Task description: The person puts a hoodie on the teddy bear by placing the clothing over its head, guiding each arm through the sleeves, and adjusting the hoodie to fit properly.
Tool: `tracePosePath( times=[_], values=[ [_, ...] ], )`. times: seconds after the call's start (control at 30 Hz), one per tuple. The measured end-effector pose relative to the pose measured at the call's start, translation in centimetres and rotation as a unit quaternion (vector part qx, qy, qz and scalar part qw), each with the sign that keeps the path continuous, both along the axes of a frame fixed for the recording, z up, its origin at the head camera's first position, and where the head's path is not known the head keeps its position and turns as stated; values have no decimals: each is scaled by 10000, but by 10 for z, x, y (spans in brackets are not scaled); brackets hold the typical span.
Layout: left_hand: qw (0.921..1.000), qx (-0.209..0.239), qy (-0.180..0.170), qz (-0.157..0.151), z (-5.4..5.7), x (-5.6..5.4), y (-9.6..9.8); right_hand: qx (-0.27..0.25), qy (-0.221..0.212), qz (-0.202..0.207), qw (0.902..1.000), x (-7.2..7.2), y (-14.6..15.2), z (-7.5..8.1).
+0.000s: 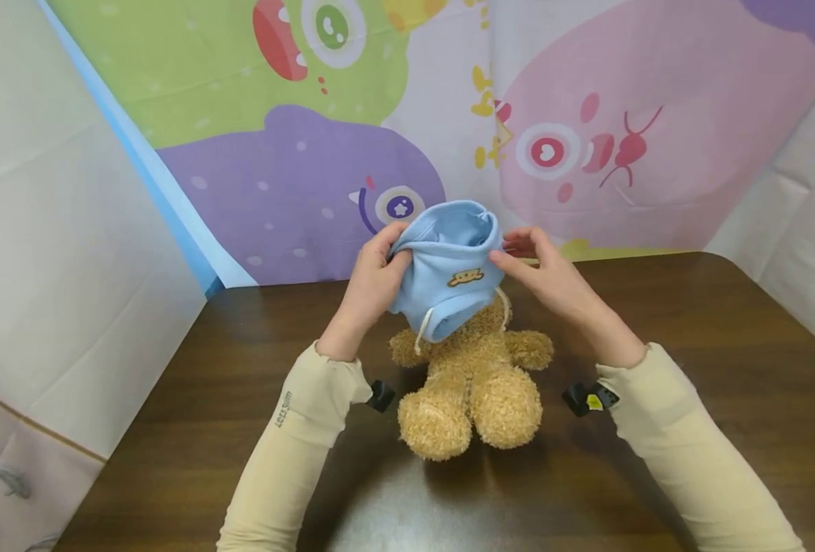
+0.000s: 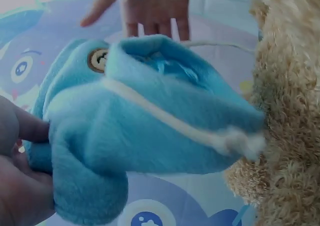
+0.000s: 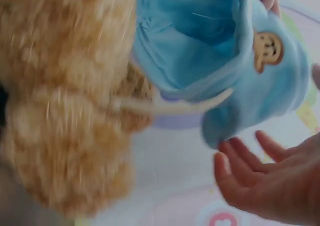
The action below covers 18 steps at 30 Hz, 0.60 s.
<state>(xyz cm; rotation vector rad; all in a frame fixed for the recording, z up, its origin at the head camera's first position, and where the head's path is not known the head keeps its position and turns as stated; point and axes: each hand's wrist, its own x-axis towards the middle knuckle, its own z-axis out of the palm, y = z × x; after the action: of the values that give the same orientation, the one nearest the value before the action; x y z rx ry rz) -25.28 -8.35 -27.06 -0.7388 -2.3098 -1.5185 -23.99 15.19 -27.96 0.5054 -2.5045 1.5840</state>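
A plush teddy bear [image 1: 472,360] with curly tan fur sits on the table facing me. In front of its head is a small light blue doll's hoodie [image 1: 431,287], which hides the head in the head view. It carries a brown animal-face patch [image 1: 465,277] and white drawstrings [image 2: 165,118]. My left hand [image 1: 374,280] pinches the hoodie's left side between thumb and fingers. On the other side, my right hand [image 1: 559,280] has its fingers loosely extended at the hoodie's edge. The right wrist view shows this hand [image 3: 280,178] beside a sleeve; contact there is unclear.
Brown wooden table [image 1: 241,429] lies under the bear. A cartoon-printed cloth [image 1: 297,184] hangs behind the table, and a pale panel [image 1: 27,215] stands to the left. Each wrist carries a black camera [image 1: 381,395].
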Motion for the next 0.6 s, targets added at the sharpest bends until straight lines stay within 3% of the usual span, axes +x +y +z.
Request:
tracePosePath(
  times=[0.1, 0.23, 0.33, 0.4, 0.53, 0.6],
  values=[
    [9985, -418, -91, -340, -1, 2, 1, -92, -437, 354, 9984, 1, -6, 1],
    [9836, -1434, -227, -1071, 0, 9, 3, 118, -308, 425, 9986, 0, -14, 2],
    [9764, -1568, -539, -1387, 2, 13, 5, 306, -88, 259, 9992, 1, -17, 1],
    [9788, -1377, -786, -1300, 4, 14, 7, 288, 26, 174, 9994, 2, -19, 1],
    [9848, -921, -1250, -784, 9, 10, 12, 200, 363, 247, 9988, 5, -26, 0],
    [9858, -957, -1255, -575, 10, 7, 15, 172, 578, 320, 9977, 7, -30, 0]
  ],
)
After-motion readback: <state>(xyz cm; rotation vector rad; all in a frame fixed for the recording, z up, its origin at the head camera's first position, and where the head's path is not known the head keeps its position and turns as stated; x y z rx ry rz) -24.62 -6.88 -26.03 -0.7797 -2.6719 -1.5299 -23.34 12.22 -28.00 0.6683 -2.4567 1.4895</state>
